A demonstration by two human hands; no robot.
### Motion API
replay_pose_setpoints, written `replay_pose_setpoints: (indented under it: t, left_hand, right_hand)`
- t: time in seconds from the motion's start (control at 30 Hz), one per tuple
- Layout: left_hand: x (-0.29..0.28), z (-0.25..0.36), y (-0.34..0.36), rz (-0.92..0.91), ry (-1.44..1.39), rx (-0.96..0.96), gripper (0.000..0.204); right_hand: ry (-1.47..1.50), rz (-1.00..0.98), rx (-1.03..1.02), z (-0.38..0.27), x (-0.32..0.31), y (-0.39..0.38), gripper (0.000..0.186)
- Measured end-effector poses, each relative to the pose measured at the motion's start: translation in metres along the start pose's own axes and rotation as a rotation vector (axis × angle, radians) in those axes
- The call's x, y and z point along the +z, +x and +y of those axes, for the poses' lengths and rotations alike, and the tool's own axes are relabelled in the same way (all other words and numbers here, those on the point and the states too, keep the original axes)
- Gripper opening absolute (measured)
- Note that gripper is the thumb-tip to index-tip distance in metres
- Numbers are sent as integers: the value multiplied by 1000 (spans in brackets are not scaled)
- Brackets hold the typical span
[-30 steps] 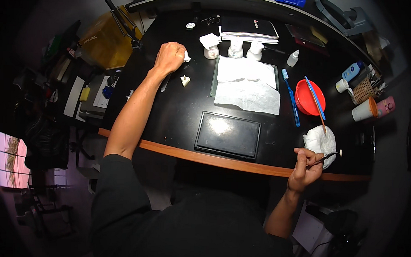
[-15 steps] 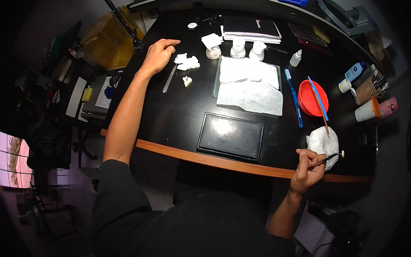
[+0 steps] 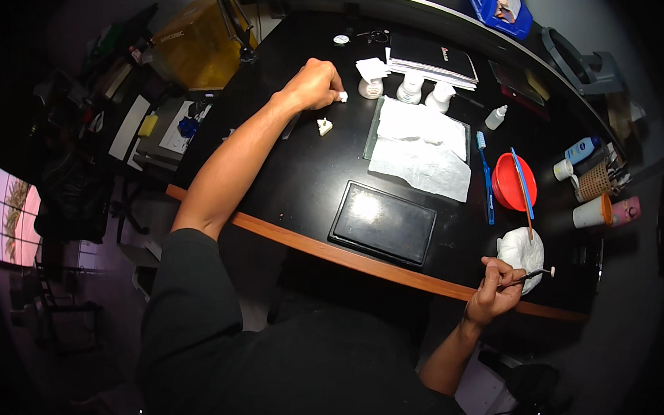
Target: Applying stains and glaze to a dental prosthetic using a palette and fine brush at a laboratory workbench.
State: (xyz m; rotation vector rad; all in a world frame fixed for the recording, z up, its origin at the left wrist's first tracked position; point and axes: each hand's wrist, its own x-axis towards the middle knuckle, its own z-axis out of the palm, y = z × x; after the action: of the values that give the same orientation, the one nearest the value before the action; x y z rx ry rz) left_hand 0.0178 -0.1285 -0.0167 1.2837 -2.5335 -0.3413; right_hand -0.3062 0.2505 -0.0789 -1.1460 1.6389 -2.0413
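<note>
Left hand (image 3: 313, 86): far left above the counter (image 3: 303, 184), fingertips together on a white tissue scrap (image 3: 342, 97), mostly hidden. Right hand (image 3: 492, 290): near right, clamped on a slender dark instrument (image 3: 532, 275), angled, I judged, to keep its pale tip clear beyond the rounded white wad (image 3: 517, 249). White bottles (image 3: 410, 89): far; I found their labels too small to read. Black-covered book (image 3: 428, 56): farther, small lettering.

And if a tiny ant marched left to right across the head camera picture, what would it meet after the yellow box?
Left hand → white paper sheets → blue toothbrush → red bowl → white cup with an orange rim → pink tube.
</note>
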Motion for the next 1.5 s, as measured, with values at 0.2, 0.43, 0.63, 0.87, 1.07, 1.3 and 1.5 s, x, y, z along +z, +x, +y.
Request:
replay_pose_setpoints:
  t: [0.2, 0.43, 0.63, 0.87, 1.07, 1.3, 1.5]
  left_hand:
    - [-56, 0, -36, 397, -221, -164, 19]
    - [-57, -22, -72, 397, -126, -145, 20]
    - [-3, -14, -3, 233, -67, -111, 16]
    - [18, 3, 8, 89, -100, -71, 16]
    - [16, 17, -2, -44, -75, 103, 18]
    - [19, 43, -13, -106, -127, 214, 17]
    - [20, 58, -31, -172, -65, 271, 18]
  right_hand:
    - [-50, 14, 7, 0, -2, 1, 25]
    - [-31, 17, -58, -4, 6, 4, 25]
    - [-121, 10, -56, 0, -1, 1, 20]
    - [-80, 27, -36, -1, 3, 0, 20]
    - [-130, -12, -65, -1, -3, 2, 25]
    - [-104, -2, -40, -1, -1, 1, 23]
    - [-81, 9, -52, 0, -1, 0, 24]
